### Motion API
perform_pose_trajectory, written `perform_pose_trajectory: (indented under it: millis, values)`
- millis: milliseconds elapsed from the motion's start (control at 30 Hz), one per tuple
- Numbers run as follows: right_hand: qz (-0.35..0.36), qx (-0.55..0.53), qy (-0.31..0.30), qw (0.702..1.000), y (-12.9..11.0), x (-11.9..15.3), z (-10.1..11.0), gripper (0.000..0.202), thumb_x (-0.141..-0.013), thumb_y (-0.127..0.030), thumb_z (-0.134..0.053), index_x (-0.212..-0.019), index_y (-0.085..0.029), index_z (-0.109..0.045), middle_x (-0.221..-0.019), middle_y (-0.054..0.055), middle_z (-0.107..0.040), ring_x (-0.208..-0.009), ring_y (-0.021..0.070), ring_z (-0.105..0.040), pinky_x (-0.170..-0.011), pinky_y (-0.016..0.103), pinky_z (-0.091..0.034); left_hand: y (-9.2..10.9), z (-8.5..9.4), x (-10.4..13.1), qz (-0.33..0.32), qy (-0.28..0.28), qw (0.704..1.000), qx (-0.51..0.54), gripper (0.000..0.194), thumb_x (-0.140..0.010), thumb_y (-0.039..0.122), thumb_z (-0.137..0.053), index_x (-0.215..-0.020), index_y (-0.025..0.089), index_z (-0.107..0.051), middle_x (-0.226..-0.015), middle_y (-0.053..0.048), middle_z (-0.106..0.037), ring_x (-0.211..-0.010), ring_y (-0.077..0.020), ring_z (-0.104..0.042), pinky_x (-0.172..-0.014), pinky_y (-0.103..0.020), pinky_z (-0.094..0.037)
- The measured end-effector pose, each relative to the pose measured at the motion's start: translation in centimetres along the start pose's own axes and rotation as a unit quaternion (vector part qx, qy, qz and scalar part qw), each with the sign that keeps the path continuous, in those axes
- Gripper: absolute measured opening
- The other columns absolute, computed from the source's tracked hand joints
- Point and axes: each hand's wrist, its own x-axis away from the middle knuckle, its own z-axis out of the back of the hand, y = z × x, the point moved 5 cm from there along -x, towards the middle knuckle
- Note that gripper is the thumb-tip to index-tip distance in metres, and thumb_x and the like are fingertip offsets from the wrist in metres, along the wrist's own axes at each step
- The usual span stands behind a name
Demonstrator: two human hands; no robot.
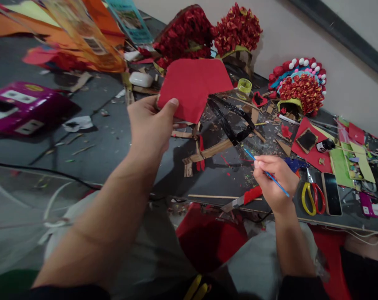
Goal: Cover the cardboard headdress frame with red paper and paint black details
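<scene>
My left hand pinches the lower left edge of a red paper sheet, its thumb on top. Between the fingers of my right hand is a thin blue paintbrush, its tip pointing up and left. Just beyond that tip lies a black-painted cardboard loop, partly under the sheet's right corner. Bare brown cardboard strips extend left from the loop, with a red strip across them. A red-handled knife lies at the table edge below my right hand.
Headpieces covered in red petals stand along the wall, one with white beads. Scissors and a phone lie to the right. A clear bottle of orange liquid and a purple device stand left. Scraps litter the grey table.
</scene>
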Motion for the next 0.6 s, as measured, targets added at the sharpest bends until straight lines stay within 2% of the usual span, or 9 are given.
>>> perform_pose_trajectory:
  millis: [167, 400, 500, 600]
  values:
    - [-0.004, 0.003, 0.019, 1.000, 0.1, -0.1, 0.2, 0.015, -0.087, -0.009, -0.063, -0.086, -0.024, -0.059, -0.086, 0.000, -0.076, -0.077, 0.0124, -0.074, -0.071, 0.025, -0.062, 0.0, 0.1, 0.0, 0.008, 0.001, 1.000, -0.004, 0.010, -0.072, 0.020, -0.061, -0.078, 0.012, -0.063, -0.065, -0.001, -0.061, -0.065, -0.0186, -0.067, -0.074, -0.041, -0.065]
    - [0.002, -0.016, -0.063, 0.998, 0.2, -0.6, 0.4, 0.013, -0.088, -0.011, -0.061, -0.083, -0.023, -0.059, -0.087, 0.000, -0.076, -0.080, 0.0138, -0.075, -0.071, 0.028, -0.062, 0.4, -0.1, 0.3, 0.011, 0.014, 1.000, 0.010, 0.006, -0.074, 0.016, -0.060, -0.077, 0.011, -0.063, -0.064, 0.000, -0.060, -0.060, -0.0180, -0.067, -0.072, -0.042, -0.065]
    - [-0.007, -0.016, -0.067, 0.998, 0.2, -0.7, 0.9, 0.013, -0.089, -0.013, -0.060, -0.080, -0.023, -0.059, -0.084, -0.001, -0.075, -0.078, 0.0142, -0.075, -0.069, 0.028, -0.062, 0.6, -0.1, 0.4, 0.014, 0.012, 1.000, 0.007, 0.005, -0.075, 0.014, -0.060, -0.076, 0.011, -0.063, -0.061, 0.000, -0.059, -0.059, -0.0175, -0.066, -0.072, -0.041, -0.065]
    - [-0.012, -0.026, -0.058, 0.998, 0.2, -0.6, 1.1, 0.014, -0.087, -0.011, -0.062, -0.081, -0.023, -0.059, -0.087, -0.001, -0.076, -0.080, 0.0131, -0.074, -0.071, 0.027, -0.062, 0.5, -0.1, 0.4, 0.017, 0.018, 1.000, 0.008, 0.006, -0.076, 0.013, -0.059, -0.077, 0.009, -0.064, -0.061, 0.000, -0.059, -0.054, -0.0171, -0.065, -0.072, -0.046, -0.064]
